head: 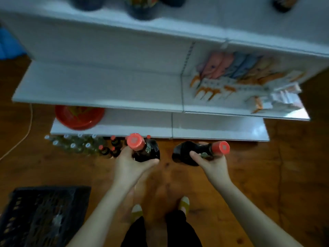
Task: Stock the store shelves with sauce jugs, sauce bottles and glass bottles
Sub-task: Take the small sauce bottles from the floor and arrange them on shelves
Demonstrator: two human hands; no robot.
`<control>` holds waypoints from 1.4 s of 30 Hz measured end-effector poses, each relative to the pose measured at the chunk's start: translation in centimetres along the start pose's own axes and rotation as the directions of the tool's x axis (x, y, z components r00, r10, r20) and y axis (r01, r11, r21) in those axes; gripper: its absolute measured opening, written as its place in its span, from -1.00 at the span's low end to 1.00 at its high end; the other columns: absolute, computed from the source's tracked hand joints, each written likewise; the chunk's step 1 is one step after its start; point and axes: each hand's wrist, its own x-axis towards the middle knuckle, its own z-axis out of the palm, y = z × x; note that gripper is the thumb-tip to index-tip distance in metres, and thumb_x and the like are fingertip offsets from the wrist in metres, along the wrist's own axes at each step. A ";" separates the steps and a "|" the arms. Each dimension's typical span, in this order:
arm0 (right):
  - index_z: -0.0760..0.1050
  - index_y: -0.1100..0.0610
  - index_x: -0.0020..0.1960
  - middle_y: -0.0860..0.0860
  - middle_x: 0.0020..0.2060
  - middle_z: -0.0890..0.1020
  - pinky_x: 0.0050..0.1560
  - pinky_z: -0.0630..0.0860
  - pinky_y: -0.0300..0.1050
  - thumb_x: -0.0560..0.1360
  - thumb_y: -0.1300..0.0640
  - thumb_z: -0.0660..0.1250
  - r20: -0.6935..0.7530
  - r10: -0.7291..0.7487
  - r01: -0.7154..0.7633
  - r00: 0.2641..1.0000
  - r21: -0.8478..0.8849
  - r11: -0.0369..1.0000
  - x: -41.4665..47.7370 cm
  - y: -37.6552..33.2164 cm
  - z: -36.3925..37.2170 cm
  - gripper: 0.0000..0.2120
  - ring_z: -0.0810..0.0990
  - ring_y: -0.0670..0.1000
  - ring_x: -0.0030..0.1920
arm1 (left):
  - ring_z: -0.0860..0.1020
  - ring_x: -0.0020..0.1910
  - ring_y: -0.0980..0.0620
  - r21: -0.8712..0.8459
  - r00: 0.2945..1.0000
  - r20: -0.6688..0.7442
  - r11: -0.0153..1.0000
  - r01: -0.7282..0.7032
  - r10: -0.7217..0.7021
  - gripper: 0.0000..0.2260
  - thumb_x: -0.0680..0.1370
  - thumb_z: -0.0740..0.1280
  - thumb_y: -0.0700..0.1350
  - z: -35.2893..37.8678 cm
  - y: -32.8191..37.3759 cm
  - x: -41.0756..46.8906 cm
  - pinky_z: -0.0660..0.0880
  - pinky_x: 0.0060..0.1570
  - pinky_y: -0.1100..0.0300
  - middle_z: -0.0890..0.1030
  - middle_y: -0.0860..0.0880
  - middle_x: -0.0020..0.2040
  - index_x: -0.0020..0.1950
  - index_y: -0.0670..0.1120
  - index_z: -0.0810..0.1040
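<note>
My left hand (130, 160) grips a dark sauce bottle (150, 150) with a red cap, held nearly upright. A second dark red-capped sauce bottle (185, 153) is in my right hand (211, 164), tilted on its side with the cap pointing right. Both bottles hang above the wooden floor just in front of the white store shelves (99, 86). On the floor left of my left hand stand several small dark red-capped bottles (108, 148) and several clear glass bottles (76, 144). The middle shelf's left half is bare.
A red bowl (78, 116) lies on the bottom shelf at the left. Packaged goods (240, 81) fill the middle shelf's right half. Dark jugs (140, 8) stand on the top shelf. A black plastic crate (44, 216) sits on the floor at the lower left. My feet are below my hands.
</note>
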 end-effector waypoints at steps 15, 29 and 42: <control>0.56 0.06 -0.13 -0.03 -0.17 0.66 -0.04 0.51 -0.16 0.33 0.18 0.51 -0.371 -0.101 0.153 0.923 0.114 0.982 1.2 -4.7 -33.9 -0.83 0.63 -0.10 -0.11 | 0.56 0.00 0.05 0.045 0.743 0.460 0.823 -0.567 0.487 -0.53 0.09 0.58 0.08 23.1 25.3 -5.0 0.50 0.00 0.09 0.60 0.11 -0.04 -0.09 0.15 0.48; 0.57 0.08 -0.09 0.00 -0.15 0.66 0.03 0.57 -0.02 0.34 0.06 0.48 -0.462 -0.195 0.224 0.865 0.009 0.974 13.3 -6.8 -54.1 -0.81 0.63 0.00 -0.06 | 0.54 -0.19 0.21 -0.027 0.581 0.462 0.665 -0.746 0.670 -0.65 0.21 0.60 -0.06 41.5 44.0 -0.5 0.36 -0.28 0.38 0.58 0.16 -0.18 -0.17 0.12 0.49; 0.56 0.14 -0.04 -0.04 -0.15 0.65 -0.25 0.47 -0.34 0.38 0.07 0.46 -0.546 -0.261 0.252 0.796 -0.093 0.963 28.2 -9.9 -67.1 -0.78 0.61 -0.10 -0.12 | 0.50 -0.16 0.32 -0.020 0.557 0.516 0.659 -0.752 0.651 -0.57 0.02 0.49 0.21 55.0 56.9 9.2 0.39 -0.20 0.39 0.57 0.23 -0.19 -0.19 0.13 0.51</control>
